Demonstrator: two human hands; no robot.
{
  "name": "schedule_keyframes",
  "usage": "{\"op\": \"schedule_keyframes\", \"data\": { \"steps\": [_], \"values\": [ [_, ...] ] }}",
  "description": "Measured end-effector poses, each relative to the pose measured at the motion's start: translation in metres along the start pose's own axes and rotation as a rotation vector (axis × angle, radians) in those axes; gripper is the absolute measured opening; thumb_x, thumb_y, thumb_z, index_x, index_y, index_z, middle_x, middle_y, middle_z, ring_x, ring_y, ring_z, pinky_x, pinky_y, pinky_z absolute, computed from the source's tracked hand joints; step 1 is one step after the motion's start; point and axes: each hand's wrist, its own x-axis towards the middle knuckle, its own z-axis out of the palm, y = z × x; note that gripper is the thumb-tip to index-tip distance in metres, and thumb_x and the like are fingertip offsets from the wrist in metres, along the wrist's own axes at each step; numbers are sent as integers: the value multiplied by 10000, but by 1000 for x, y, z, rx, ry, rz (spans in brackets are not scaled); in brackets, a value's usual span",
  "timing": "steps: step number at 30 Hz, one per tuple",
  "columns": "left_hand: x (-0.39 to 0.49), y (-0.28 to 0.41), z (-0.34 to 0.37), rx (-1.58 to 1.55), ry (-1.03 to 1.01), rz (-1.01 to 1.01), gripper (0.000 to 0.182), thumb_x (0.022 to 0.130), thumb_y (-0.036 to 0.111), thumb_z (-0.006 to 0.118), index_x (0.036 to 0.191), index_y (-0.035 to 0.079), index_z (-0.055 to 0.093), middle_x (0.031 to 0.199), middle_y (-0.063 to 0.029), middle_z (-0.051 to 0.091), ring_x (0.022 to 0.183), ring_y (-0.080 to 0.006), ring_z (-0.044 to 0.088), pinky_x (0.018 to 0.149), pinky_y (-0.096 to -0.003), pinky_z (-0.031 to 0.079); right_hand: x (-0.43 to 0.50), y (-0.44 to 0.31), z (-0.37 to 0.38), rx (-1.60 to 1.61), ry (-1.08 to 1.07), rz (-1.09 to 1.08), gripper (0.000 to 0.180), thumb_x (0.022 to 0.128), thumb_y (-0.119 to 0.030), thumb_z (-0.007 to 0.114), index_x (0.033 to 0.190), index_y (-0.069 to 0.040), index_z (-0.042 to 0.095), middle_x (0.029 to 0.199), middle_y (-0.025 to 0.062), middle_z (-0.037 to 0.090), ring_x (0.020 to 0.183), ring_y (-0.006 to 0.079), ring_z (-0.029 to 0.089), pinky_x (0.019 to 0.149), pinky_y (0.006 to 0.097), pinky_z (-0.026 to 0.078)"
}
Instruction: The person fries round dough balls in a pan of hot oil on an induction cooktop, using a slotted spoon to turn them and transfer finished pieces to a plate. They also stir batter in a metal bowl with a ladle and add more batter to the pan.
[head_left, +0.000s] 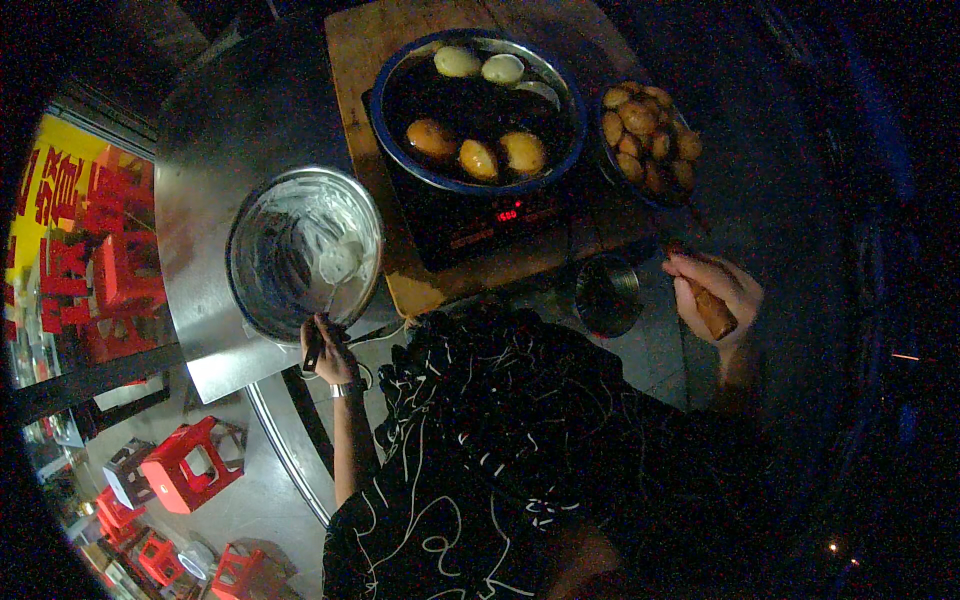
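Note:
My left hand (328, 352) grips the dark handle of a utensil whose round head (340, 259) lies inside a metal bowl (251, 315) with a whitish smear over its inner wall. My right hand (716, 292) is closed around a brown handle (712, 311); what the handle belongs to is lost in the dark. Ahead of me, a steel basin (480, 186) of dark liquid holds pale and browned eggs (523, 152) on a lit induction cooker (450, 247). Right of it, a bowl is heaped with brown, rounded pieces of food (639, 118).
The cooker rests on a wooden board (416, 294) over a metal counter (214, 135). A metal container (609, 296) stands close by my right hand. At the left are red plastic stools (191, 465) on the floor and a yellow sign (56, 180) bearing writing. The right side is very dark.

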Motion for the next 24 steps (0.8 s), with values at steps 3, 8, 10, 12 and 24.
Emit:
{"op": "schedule_keyframes", "data": {
  "steps": [3, 8, 10, 12, 24],
  "values": [
    [5, -19, -8, 131, 3, 124, 195, 865, 165, 488, 888, -25, 528, 780, -69, 552, 681, -129, 485, 614, -255, 397, 1, 1, -2, 2, 29, 4, 214, 699, 48, 590, 909, 10, 592, 806, 143, 632, 736, 215, 631, 660, 292, 517],
    [11, -29, -12, 274, 4, 374, 234, 866, 131, 471, 1032, -34, 488, 935, -104, 544, 811, -167, 518, 697, -272, 426, 13, 4, 6, -82, 74, 12, 196, 721, 37, 578, 915, 8, 587, 816, 139, 634, 745, 213, 631, 658, 289, 516],
    [10, -20, -10, 250, 25, 352, 204, 867, 145, 481, 958, -35, 516, 819, -84, 563, 699, -145, 518, 627, -254, 421, 19, 5, 10, -141, 70, -29, 196, 719, 31, 579, 913, 4, 586, 821, 134, 635, 745, 211, 631, 656, 292, 515],
    [3, -10, -7, 61, -15, 125, 193, 867, 143, 483, 938, -34, 515, 791, -74, 557, 653, -131, 507, 587, -246, 419, 22, 5, 12, -72, 58, -38, 204, 706, 36, 585, 906, -4, 588, 824, 128, 636, 744, 209, 631, 653, 293, 515],
    [-3, 8, 1, -34, 13, 90, 180, 860, 165, 509, 820, -10, 504, 737, -27, 529, 635, -85, 451, 567, -232, 385, 31, -8, 26, 87, -11, -112, 247, 654, 33, 614, 890, -38, 597, 814, 94, 638, 718, 200, 625, 650, 291, 512]
  ]
}}
